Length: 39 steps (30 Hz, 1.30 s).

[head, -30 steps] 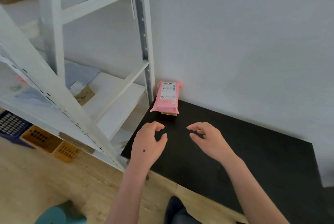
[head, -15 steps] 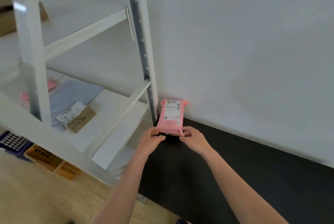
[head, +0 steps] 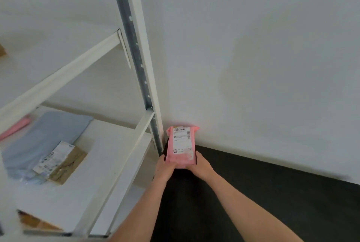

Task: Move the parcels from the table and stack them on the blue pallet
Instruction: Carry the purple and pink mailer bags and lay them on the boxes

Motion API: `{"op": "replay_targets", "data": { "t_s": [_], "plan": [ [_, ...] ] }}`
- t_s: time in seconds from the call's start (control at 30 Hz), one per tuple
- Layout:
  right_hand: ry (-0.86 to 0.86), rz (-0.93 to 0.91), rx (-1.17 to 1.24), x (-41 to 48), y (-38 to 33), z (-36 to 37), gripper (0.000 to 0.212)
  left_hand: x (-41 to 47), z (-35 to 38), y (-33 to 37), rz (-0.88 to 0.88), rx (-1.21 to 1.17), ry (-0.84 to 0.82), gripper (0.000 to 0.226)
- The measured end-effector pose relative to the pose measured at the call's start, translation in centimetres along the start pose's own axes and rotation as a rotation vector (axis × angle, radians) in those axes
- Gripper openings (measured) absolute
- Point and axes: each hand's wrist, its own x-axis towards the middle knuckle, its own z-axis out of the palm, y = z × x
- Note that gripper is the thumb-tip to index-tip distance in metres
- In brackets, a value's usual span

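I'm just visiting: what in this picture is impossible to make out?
- The blue pallet: nowhere in the head view, outside the frame.
- The pink parcel underside, and whether it is clear of the black table: hidden by the parcel itself and by the left hand and right hand gripping its near end.
- The parcel's label text: too small to read.
- The pink thing on the white shelf: blurred, cut off by the left edge.

A white metal shelving rack (head: 136,50) stands beside a plain white wall (head: 253,46).
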Motion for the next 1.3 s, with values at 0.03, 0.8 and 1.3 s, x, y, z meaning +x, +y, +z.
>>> {"op": "replay_targets", "data": {
  "t_s": [0.03, 0.8, 1.3],
  "plan": [
    [-0.001, 0.021, 0.019, 0.2, 0.1, 0.1, 0.025, 0.5, 0.0, -0.2, 0.004, -0.028, -0.014, 0.052],
    [0.261, 0.179, 0.446, -4.7, -1.0, -3.5, 0.04, -0.2, -1.6, -0.8, 0.077, -0.268, -0.201, 0.018],
    [0.476, 0.138, 0.566, -18.8, -0.4, -5.8, 0.035, -10.5, -1.0, 1.2, 0.381, -0.143, -0.449, 0.041]
  ]
}}
